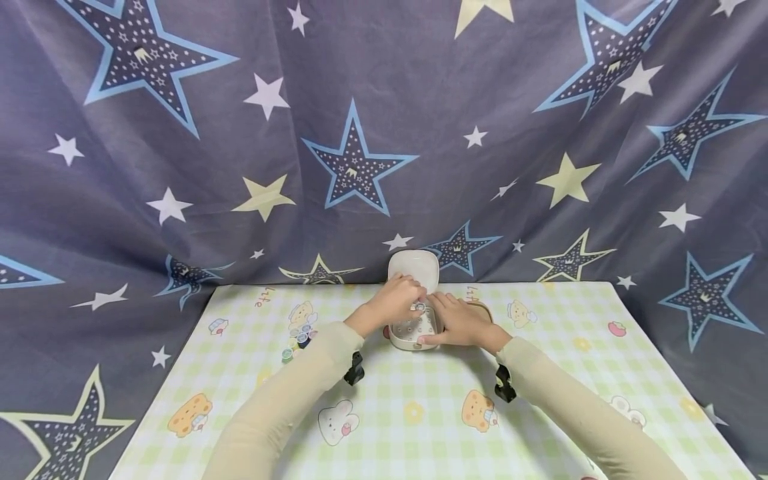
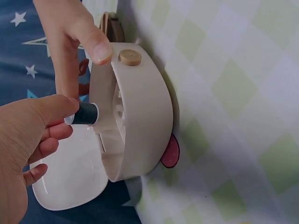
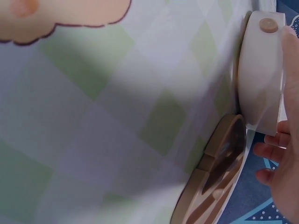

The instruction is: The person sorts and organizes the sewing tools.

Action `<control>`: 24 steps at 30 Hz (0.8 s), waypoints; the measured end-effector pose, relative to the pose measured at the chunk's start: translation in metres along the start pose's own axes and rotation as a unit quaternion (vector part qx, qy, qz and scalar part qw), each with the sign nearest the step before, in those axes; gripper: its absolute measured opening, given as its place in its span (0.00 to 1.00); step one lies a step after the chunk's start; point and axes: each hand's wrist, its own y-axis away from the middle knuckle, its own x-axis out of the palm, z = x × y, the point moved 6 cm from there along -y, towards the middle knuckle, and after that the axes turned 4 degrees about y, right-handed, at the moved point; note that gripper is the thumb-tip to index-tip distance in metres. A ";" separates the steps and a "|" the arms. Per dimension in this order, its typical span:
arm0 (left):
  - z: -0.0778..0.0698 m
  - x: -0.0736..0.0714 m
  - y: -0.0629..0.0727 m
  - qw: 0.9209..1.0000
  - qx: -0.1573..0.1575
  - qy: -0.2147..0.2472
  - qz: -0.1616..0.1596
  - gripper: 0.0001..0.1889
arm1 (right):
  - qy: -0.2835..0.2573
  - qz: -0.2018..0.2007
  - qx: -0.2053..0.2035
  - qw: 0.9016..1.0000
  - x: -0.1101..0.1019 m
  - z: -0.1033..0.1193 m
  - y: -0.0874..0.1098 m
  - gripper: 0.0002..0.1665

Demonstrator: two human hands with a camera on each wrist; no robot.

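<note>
A small white sewing box (image 1: 414,345) stands on the table, its white lid (image 1: 414,262) raised at the back. Rows of small pegs show inside it. My left hand (image 1: 396,303) is over the box's left part. Between thumb and forefinger it pinches a dark green thread spool (image 2: 85,113), held at the box's opening in the left wrist view. My right hand (image 1: 461,325) holds the box's right side, thumb (image 2: 100,49) on the front rim near a tan round button (image 2: 130,57). Its other fingers reach toward the back and are partly hidden.
Several thread spools (image 1: 298,343) of different colours lie on the table to the left. A brown compartmented tray (image 3: 224,156) is right of the box, partly behind my right hand. A star-patterned cloth (image 1: 360,233) hangs behind the table. The tablecloth (image 1: 414,440) is green-checked.
</note>
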 end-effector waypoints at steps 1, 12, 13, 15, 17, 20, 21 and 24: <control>-0.001 0.001 -0.001 1.000 0.002 0.000 -0.001 0.10 | 0.003 -0.002 -0.001 1.000 0.000 -0.001 0.000 0.63; -0.006 0.009 -0.004 1.000 0.011 -0.005 0.005 0.10 | -0.026 -0.047 -0.027 0.998 0.002 0.000 0.001 0.57; -0.006 0.010 -0.004 1.000 0.009 -0.004 0.005 0.10 | -0.028 -0.049 -0.028 0.998 0.002 0.001 0.001 0.57; -0.005 0.012 -0.004 1.000 0.007 -0.006 0.005 0.10 | -0.028 -0.052 -0.027 0.998 0.002 0.001 0.001 0.56; -0.005 0.013 -0.004 1.000 0.008 -0.011 0.004 0.10 | -0.031 -0.052 -0.025 0.998 0.001 0.001 0.001 0.57; -0.005 0.014 -0.004 1.000 0.011 -0.016 0.005 0.10 | -0.036 -0.049 -0.018 0.998 0.001 0.001 0.001 0.57; -0.006 0.015 -0.003 1.000 0.012 -0.017 0.005 0.09 | -0.037 -0.045 -0.016 0.998 0.001 0.001 0.001 0.58; -0.006 0.017 -0.003 1.000 0.011 -0.012 0.007 0.09 | -0.043 -0.038 -0.009 0.998 0.000 0.001 0.003 0.58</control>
